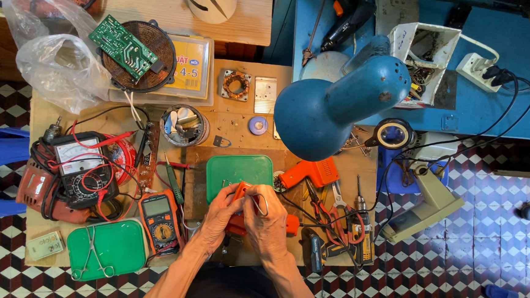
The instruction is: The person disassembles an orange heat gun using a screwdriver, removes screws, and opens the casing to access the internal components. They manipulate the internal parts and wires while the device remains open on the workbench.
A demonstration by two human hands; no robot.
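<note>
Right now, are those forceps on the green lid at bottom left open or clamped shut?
Open. The forceps lie flat on the green lid, finger rings spread well apart. Both hands, left hand and right hand, hold a small orange part.

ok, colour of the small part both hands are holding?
Orange-red. The small part sits between the left hand and right hand, clearest in the head view.

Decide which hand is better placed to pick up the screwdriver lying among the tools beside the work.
Probably the right hand: the screwdriver lies on its side of the table, while the left hand sits further away; both hold the small orange part.
</note>
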